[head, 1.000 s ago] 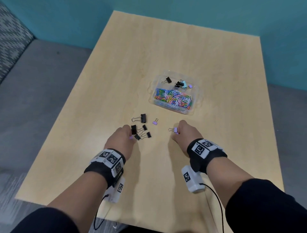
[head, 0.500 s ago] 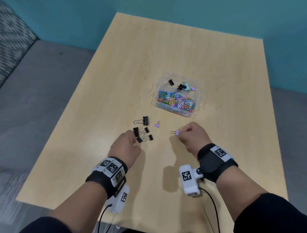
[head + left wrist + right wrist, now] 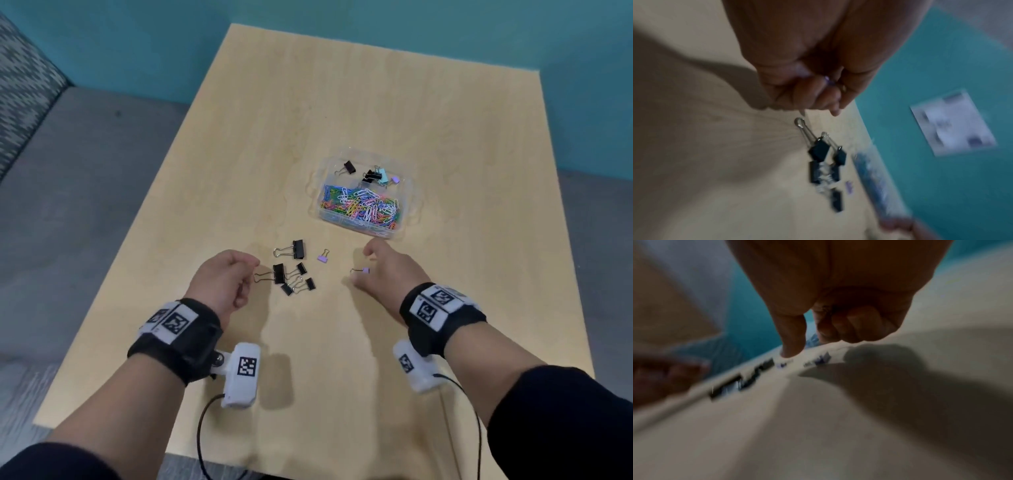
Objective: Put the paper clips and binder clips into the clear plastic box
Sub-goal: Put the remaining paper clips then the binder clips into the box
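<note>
The clear plastic box (image 3: 409,205) sits mid-table with colourful paper clips and a few binder clips inside. Several black binder clips (image 3: 279,273) lie in a loose cluster in front of it, with a small purple clip (image 3: 322,257) to their right. My left hand (image 3: 239,274) hovers just left of the cluster, fingers curled. In the left wrist view a small purple clip (image 3: 827,80) shows inside that curl. My right hand (image 3: 361,265) has thumb and forefinger spread either side of another purple clip (image 3: 364,270), which lies on the table.
The light wooden table (image 3: 342,102) stands against a teal wall. Its near edge runs below my wrists. Grey floor lies to the left and right. Both wrist views are blurred.
My right hand has gone from a closed fist beside the purple clip to spread fingers around it. My left hand has drawn back left off the black cluster, still curled.
</note>
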`<state>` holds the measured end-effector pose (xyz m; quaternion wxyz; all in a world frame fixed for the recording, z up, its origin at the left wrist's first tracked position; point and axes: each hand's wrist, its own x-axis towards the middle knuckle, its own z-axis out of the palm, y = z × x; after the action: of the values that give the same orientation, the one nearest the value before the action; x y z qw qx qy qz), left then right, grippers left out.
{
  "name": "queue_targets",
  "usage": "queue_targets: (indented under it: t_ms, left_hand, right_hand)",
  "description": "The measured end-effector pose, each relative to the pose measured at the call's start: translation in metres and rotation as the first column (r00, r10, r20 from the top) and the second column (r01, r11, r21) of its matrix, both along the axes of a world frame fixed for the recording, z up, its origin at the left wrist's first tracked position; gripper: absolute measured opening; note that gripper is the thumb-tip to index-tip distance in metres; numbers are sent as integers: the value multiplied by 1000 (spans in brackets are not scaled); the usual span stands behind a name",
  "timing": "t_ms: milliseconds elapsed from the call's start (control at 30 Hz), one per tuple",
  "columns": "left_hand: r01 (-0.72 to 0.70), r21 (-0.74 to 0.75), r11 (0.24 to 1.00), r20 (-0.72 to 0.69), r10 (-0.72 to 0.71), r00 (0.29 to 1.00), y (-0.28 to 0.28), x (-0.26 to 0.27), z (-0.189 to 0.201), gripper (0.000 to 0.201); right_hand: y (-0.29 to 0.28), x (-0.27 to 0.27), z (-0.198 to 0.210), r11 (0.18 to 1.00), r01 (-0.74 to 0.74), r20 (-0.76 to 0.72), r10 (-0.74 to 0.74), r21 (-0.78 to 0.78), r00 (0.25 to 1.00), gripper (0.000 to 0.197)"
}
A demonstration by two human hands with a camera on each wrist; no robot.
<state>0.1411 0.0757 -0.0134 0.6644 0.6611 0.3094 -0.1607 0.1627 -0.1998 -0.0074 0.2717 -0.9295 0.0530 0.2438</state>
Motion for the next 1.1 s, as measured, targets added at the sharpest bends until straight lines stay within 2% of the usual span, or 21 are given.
queue_targets:
  t_ms: [33, 67, 133, 233, 300, 367, 400, 433, 500, 533, 567, 633, 667, 700, 733, 800, 833, 867, 900, 967, 1100]
  left_hand:
    - [131, 181, 975, 24, -138, 990, -1, 2, -3, 9]
    - [250, 352, 902, 27, -277, 961, -3, 5, -4, 8]
    - [422, 582, 696, -42, -493, 869, -8, 10, -2, 18]
    - [559, 687, 464, -189, -630, 754, -16, 17, 1, 32]
    - [599, 703, 383, -246, -660, 710, -17, 19, 0, 33]
    - [611, 702, 366, -253, -674, 694, -18, 21, -2, 30]
    - [614, 698, 370, -248, -679, 691, -18, 22, -2, 29]
    - [615, 693, 375, -242, -683, 689, -19, 22, -2, 29]
    - [616, 678, 401, -226, -683, 694, -20, 23, -3, 33]
    - [610, 671, 422, -216, -675, 705, -20, 22, -4, 35]
    - [601, 665, 443, -206, -665, 718, -20, 22, -5, 37]
    - [584, 655, 479, -191, -643, 742, -18, 20, -9, 38]
    - [581, 645, 497, -187, -634, 751, -17, 19, -11, 39]
    - [579, 631, 517, -183, -626, 758, -17, 18, -12, 39]
    - [579, 613, 537, -179, -620, 764, -17, 17, -13, 39]
    - [590, 577, 565, -172, -622, 764, -19, 15, -14, 35]
    - [598, 560, 573, -174, -624, 761, -20, 15, -15, 33]
    - [604, 540, 586, -178, -621, 763, -21, 15, -16, 32]
    - [602, 519, 607, -181, -610, 772, -22, 15, -16, 32]
    - [572, 476, 667, -168, -570, 804, -20, 14, -16, 35]
    - [431, 280, 858, -66, -431, 900, -12, 23, -6, 39]
  right_hand:
    - [1, 1, -1, 986, -127, -2, 127, -104, 992, 33]
    - [1, 1, -3, 970, -194, 4, 197, -146, 980, 31]
    - [1, 3, -8, 962, -227, 16, 232, -152, 972, 26]
    - [1, 3, -11, 972, -205, 12, 207, -117, 978, 25]
    - [1, 2, -10, 992, -126, 32, 127, -26, 991, 24]
    - [1, 0, -8, 958, 103, -45, -95, 267, 994, 26]
    - [1, -1, -6, 836, 296, -175, -241, 462, 955, 27]
    - [0, -1, -5, 644, 494, -349, -350, 584, 869, 27]
    - [-1, -2, -1, 241, 742, -651, -363, 625, 667, 18]
    - [0, -2, 0, 103, 792, -731, -327, 602, 598, 11]
    - [3, -3, 2, 11, 811, -773, -297, 584, 561, 6]
    - [10, 0, 3, -41, 808, -785, -271, 587, 557, 11]
    - [14, 3, 4, -10, 801, -770, -281, 599, 573, 13]
    - [19, 7, 5, 65, 786, -736, -309, 615, 602, 10]
    - [24, 11, 3, 188, 751, -671, -351, 633, 654, 6]
    - [34, 19, -2, 578, 548, -412, -363, 604, 836, 5]
    - [38, 23, -3, 771, 369, -251, -276, 518, 928, 8]
    - [42, 28, -3, 911, 157, -118, -121, 382, 986, 11]
    - [46, 32, -2, 973, -54, -46, 66, 225, 997, 16]
    - [54, 42, 1, 935, -354, -31, 353, -26, 935, 25]
    - [61, 53, -4, 807, -566, -7, 573, -169, 819, 28]
